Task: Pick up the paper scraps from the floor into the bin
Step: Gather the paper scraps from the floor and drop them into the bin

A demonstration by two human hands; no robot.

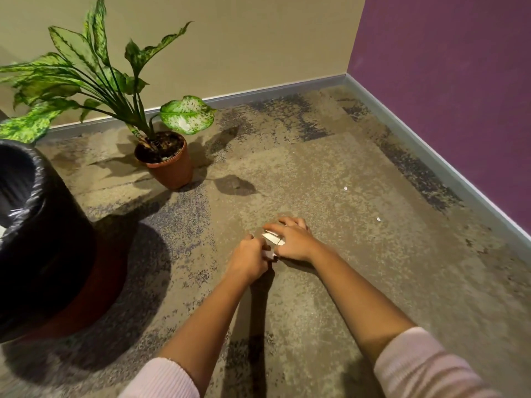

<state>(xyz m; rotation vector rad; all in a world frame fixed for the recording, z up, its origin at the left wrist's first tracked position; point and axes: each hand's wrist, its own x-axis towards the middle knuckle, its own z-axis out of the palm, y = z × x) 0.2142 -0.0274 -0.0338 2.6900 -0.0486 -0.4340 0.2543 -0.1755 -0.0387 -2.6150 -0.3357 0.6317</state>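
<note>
Both hands are low on the carpet in the middle of the view. My left hand [249, 258] is closed around a small white paper scrap [269, 255] at its fingertips. My right hand [293, 239] lies curled over more white paper scraps [273, 237] on the floor, fingers touching them. Two tiny white scraps lie apart to the right, one [346, 188] farther off and one [378, 219] nearer. The bin [43, 239], lined with a black plastic bag, stands at the left edge.
A potted plant [169, 160] with long green leaves stands behind the hands, between them and the bin. A beige wall runs along the back and a purple wall [445, 81] along the right, meeting in a corner. Mottled carpet covers the floor.
</note>
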